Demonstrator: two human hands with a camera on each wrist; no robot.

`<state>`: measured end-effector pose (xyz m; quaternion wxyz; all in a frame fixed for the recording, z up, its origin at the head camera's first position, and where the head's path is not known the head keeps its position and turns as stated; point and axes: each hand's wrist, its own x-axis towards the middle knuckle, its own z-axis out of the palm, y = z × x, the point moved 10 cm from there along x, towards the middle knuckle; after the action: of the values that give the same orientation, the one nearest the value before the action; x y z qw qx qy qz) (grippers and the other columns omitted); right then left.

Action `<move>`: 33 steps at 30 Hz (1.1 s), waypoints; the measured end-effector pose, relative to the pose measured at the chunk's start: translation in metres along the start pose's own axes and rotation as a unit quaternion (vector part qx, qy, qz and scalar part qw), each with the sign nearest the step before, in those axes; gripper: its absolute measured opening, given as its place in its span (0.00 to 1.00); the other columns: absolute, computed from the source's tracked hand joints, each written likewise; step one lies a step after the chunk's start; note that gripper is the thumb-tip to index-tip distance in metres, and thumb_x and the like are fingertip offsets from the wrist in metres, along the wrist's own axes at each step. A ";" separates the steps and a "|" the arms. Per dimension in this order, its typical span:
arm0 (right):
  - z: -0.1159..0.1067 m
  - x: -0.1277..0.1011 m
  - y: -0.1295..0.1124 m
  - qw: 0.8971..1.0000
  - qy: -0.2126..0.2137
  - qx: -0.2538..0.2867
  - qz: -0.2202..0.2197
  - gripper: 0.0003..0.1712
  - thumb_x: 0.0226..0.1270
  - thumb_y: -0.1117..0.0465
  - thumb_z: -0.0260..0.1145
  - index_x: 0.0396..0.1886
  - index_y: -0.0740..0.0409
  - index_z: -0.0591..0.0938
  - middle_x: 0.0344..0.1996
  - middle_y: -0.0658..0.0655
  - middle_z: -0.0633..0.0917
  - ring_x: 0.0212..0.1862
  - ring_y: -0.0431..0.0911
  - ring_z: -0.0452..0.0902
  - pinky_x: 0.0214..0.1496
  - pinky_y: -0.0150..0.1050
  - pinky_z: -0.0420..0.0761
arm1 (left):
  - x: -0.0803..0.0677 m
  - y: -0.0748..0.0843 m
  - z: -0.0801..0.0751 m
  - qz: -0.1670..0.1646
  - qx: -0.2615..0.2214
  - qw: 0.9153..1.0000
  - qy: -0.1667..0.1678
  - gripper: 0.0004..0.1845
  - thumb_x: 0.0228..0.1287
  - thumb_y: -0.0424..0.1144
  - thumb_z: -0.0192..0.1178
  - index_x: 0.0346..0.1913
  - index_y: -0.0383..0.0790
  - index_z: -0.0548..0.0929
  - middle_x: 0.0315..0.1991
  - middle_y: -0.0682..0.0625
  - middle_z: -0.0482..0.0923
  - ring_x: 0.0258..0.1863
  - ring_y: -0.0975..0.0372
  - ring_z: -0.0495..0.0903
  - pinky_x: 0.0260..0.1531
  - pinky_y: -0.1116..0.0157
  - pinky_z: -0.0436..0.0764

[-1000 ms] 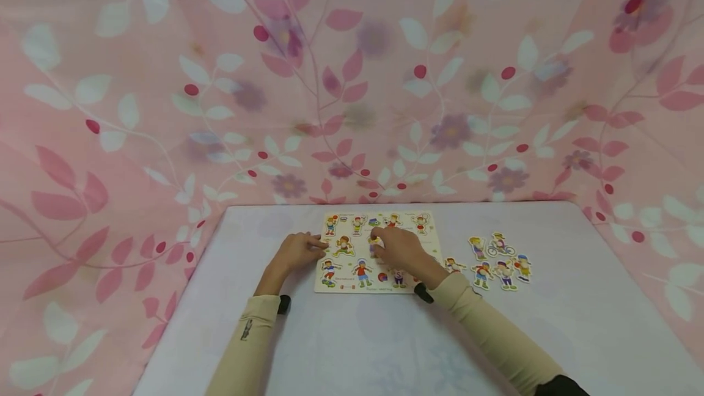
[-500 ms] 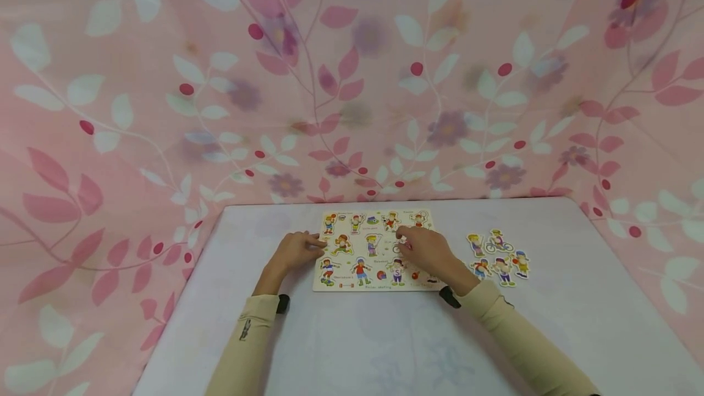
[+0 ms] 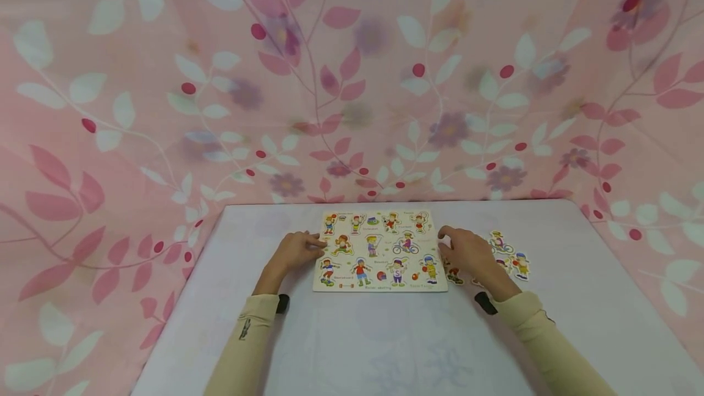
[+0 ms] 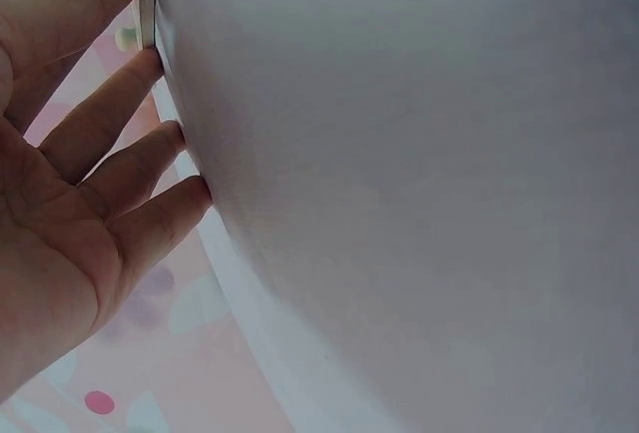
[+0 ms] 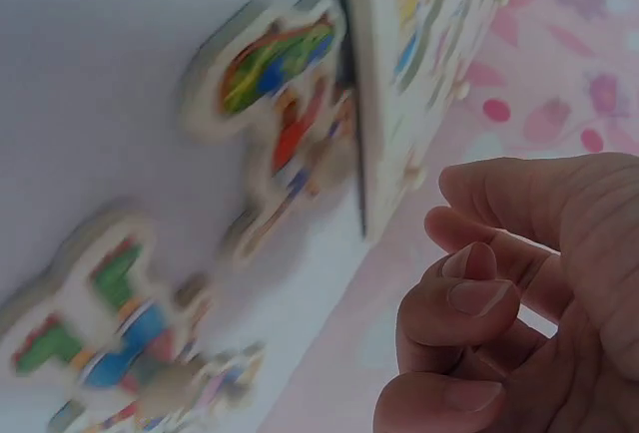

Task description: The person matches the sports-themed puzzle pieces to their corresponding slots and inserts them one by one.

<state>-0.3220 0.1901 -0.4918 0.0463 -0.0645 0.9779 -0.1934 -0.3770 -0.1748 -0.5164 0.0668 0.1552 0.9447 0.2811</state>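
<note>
A flat wooden puzzle board (image 3: pixel 352 264) with pictures of children playing sports lies on the table. My left hand (image 3: pixel 297 254) stays at its left edge, thumb and fingers extended; in the left wrist view the fingertips (image 4: pixel 150 62) meet the board's edge and the tabletop. Past the board's right edge is my right hand (image 3: pixel 473 258), above loose puzzle pieces. Its fingers are loosely bent with nothing between them in the right wrist view. One skateboarder piece (image 5: pixel 290 144) lies right beside the board there, and another figure piece (image 5: pixel 135 338) lies farther off. The hand partly covers several pieces in the head view.
To the right of my right hand lie a cyclist piece (image 3: pixel 500 242) and a blue-capped figure piece (image 3: pixel 520 266). Small knobs (image 5: pixel 412 176) stick out from the board's face. A pink floral curtain (image 3: pixel 352 78) hangs behind the white-covered table (image 3: pixel 352 347).
My right hand has moved rightward, from over the middle of the board to the loose pieces beyond its right edge, uncovering the golfer and cyclist pictures. The left hand has stayed put.
</note>
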 end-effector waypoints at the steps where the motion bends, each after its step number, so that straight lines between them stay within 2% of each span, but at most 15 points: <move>1: -0.001 -0.001 0.006 1.000 0.000 0.001 0.005 0.15 0.71 0.56 0.63 0.53 0.56 0.79 0.22 0.51 0.75 0.21 0.45 0.69 0.19 0.38 0.66 | 0.000 0.000 0.000 0.002 0.000 1.000 0.000 0.12 0.58 0.40 0.72 0.46 0.45 0.91 0.58 0.44 0.79 0.67 0.44 0.67 0.68 0.46 0.62; 7: -0.008 -0.003 0.043 0.999 0.007 -0.009 0.036 0.16 0.71 0.56 0.61 0.53 0.59 0.79 0.23 0.53 0.77 0.22 0.47 0.70 0.18 0.39 0.68 | 0.001 0.000 0.002 0.004 -0.003 1.000 -0.003 0.12 0.59 0.41 0.71 0.47 0.46 0.91 0.58 0.44 0.79 0.67 0.43 0.67 0.67 0.47 0.63; 14: -0.014 -0.007 0.069 0.999 0.029 -0.007 0.033 0.14 0.69 0.58 0.61 0.49 0.60 0.79 0.28 0.57 0.82 0.25 0.49 0.70 0.18 0.40 0.68 | 0.001 -0.001 0.002 -0.001 -0.004 1.000 -0.003 0.12 0.59 0.40 0.71 0.46 0.46 0.91 0.58 0.44 0.79 0.67 0.43 0.67 0.67 0.46 0.62; 21: -0.015 -0.010 0.075 0.999 0.025 -0.001 0.029 0.11 0.68 0.59 0.62 0.45 0.61 0.80 0.23 0.53 0.79 0.22 0.48 0.69 0.17 0.40 0.68 | 0.001 -0.001 0.001 -0.006 -0.003 1.000 -0.007 0.12 0.60 0.41 0.71 0.46 0.46 0.91 0.59 0.45 0.79 0.68 0.44 0.66 0.68 0.46 0.61; 29: -0.013 -0.013 0.079 0.999 0.004 -0.005 0.052 0.12 0.69 0.57 0.63 0.44 0.62 0.79 0.21 0.53 0.77 0.22 0.47 0.69 0.19 0.40 0.68 | 0.002 -0.005 0.004 -0.018 -0.001 1.000 -0.013 0.12 0.60 0.42 0.71 0.47 0.47 0.90 0.60 0.46 0.78 0.69 0.45 0.65 0.69 0.47 0.60; 33: -0.016 -0.013 0.077 0.999 0.017 0.001 0.041 0.10 0.70 0.58 0.63 0.42 0.62 0.78 0.22 0.52 0.78 0.22 0.46 0.70 0.19 0.39 0.69 | 0.002 -0.005 0.003 -0.018 -0.001 1.000 -0.011 0.12 0.60 0.42 0.71 0.47 0.47 0.91 0.60 0.46 0.78 0.69 0.44 0.65 0.68 0.46 0.60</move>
<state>-0.3198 0.2686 -0.5063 0.0379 -0.0213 0.9802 -0.1932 -0.3796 -0.1768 -0.5221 0.0822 0.1416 0.9461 0.2794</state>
